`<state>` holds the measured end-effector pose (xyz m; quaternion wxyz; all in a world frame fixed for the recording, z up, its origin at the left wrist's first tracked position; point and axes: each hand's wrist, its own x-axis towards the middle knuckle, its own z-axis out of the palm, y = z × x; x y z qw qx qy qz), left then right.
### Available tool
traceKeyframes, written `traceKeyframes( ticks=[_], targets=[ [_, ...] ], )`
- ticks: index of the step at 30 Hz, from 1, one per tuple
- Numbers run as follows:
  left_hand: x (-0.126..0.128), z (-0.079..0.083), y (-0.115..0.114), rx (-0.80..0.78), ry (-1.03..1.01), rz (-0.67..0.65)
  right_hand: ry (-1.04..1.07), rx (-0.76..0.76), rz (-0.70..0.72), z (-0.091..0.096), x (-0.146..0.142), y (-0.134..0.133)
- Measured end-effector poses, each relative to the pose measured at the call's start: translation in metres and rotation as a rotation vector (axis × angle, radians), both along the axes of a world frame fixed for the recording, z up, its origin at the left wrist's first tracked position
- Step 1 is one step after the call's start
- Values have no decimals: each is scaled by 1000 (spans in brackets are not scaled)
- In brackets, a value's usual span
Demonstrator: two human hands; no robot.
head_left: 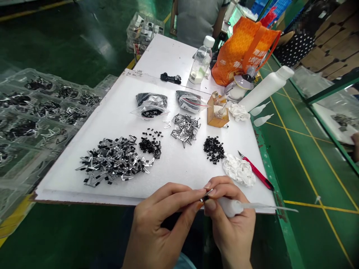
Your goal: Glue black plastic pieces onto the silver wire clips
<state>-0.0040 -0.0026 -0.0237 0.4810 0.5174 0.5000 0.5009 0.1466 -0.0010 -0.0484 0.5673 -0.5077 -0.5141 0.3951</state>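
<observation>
My left hand (pixel 159 220) and my right hand (pixel 230 220) meet at the near edge of the white board (pixel 117 112). Both pinch a tiny black-and-metal part (pixel 206 196) between thumbs and fingertips. My right hand also holds a small white squeeze applicator (pixel 241 206), its long thin nozzle pointing right. On the board lie a large pile of metal clips with black pieces (pixel 112 160), a smaller pile of metal clips (pixel 185 127), and two heaps of small black parts (pixel 151 144) (pixel 214 148).
A crumpled white wipe (pixel 238 170) and a red craft knife (pixel 256 171) lie right of my hands. Farther back are two zip bags (pixel 151 104), a small brown box (pixel 217 112), a white bottle (pixel 266 87), a clear bottle (pixel 200 61), an orange bag (pixel 241 48). Clear trays (pixel 36 108) stand left. A person stands behind the table.
</observation>
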Motion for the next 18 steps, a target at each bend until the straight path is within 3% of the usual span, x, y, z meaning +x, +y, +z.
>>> traceKeyframes(
  ticks=[12,18],
  targets=[
    [-1,-4,0,115,62,-23,147,19,-24,-4,-6,-1],
    [-1,-3,2,-6,-43,-22,156,13,-5,-7,-5,2]
  ],
)
